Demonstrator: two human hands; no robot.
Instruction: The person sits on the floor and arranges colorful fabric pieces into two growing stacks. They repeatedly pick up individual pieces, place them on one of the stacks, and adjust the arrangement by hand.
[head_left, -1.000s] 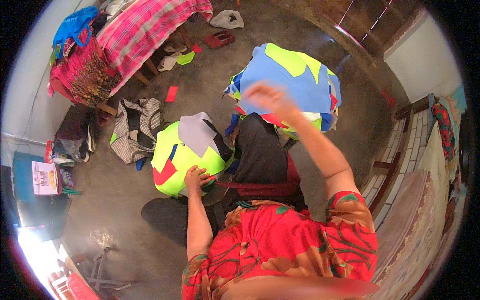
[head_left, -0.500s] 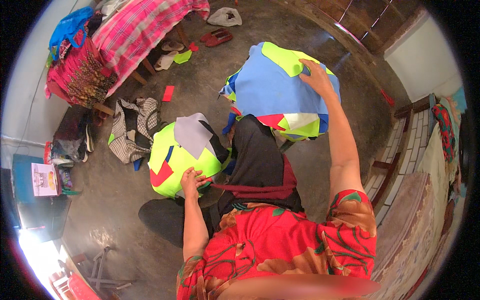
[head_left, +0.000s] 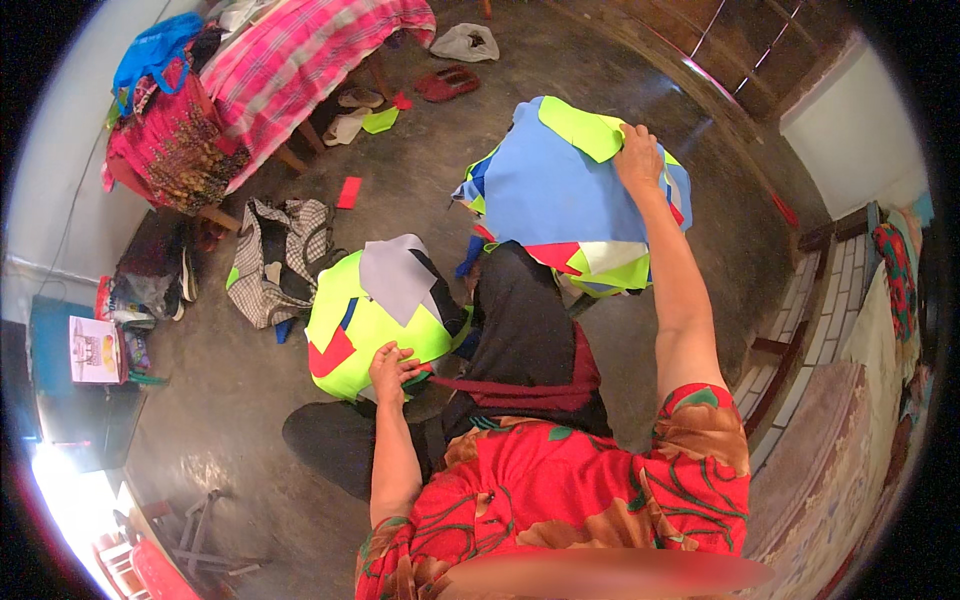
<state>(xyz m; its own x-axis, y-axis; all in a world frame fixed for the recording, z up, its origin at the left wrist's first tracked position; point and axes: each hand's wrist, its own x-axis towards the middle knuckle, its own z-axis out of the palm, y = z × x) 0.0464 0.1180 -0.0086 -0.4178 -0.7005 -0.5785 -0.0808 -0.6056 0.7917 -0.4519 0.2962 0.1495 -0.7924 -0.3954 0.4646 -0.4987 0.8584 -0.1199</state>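
Concrete floor point(head_left: 250, 420), blue fabric pile point(head_left: 560, 190), yellow-green patches, flat.

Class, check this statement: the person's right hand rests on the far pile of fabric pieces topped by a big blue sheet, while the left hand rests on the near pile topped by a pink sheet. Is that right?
Not quite. The head view shows the left hand on the near pile of fabric pieces topped by a yellow-green sheet, not pink. The right hand does rest on the far pile topped by a big blue sheet.
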